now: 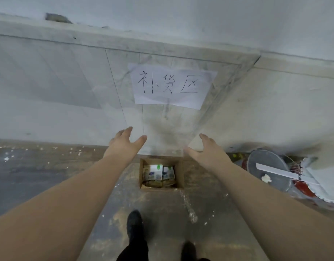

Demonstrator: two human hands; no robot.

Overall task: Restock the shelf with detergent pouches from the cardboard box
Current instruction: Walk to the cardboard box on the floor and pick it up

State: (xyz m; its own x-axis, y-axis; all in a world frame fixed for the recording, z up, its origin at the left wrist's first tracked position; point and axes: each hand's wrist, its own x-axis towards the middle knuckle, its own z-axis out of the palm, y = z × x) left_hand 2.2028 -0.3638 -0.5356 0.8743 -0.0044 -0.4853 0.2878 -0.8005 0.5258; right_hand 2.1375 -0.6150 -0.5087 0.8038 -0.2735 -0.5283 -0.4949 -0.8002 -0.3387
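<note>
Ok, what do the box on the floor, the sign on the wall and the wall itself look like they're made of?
The box looks like brown corrugated cardboard, matte, with raw open flaps. The sign is thin white paper, creased, with handwritten black strokes. The wall seems to be pale stone or marble-look tile, going by its grey veining, seams and faint sheen, though I can't tell which.

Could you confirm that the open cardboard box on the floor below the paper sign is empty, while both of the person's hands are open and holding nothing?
Not quite: the cardboard box is not empty. The head view shows detergent pouches inside it. The rest holds: it sits open on the floor below the paper sign, and the left hand and right hand are open and hold nothing.
</note>
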